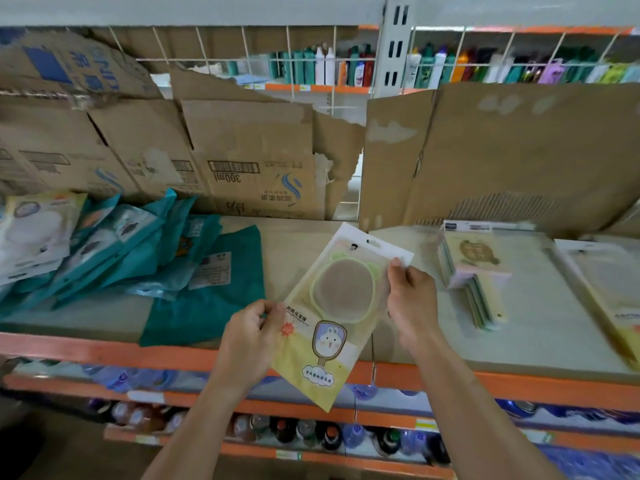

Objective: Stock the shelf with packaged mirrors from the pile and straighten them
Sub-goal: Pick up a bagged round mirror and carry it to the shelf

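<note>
I hold one packaged mirror [337, 313], a yellow and white pouch with a green-rimmed round mirror and a rabbit picture, tilted above the shelf's front edge. My left hand [251, 337] pinches its left edge at mid height. My right hand [410, 299] pinches its upper right edge. A stack of packaged mirrors [472, 275] lies on the shelf board [346, 237] to the right of my hands. Another packaged mirror [606, 292] lies farther right, partly cut off by the frame.
Teal and white packaged goods [114, 247] lie heaped on the shelf's left half. Flattened cardboard boxes [249, 164] line the back. The orange shelf edge [104, 348] runs along the front, with bottles [311, 434] on lower shelves.
</note>
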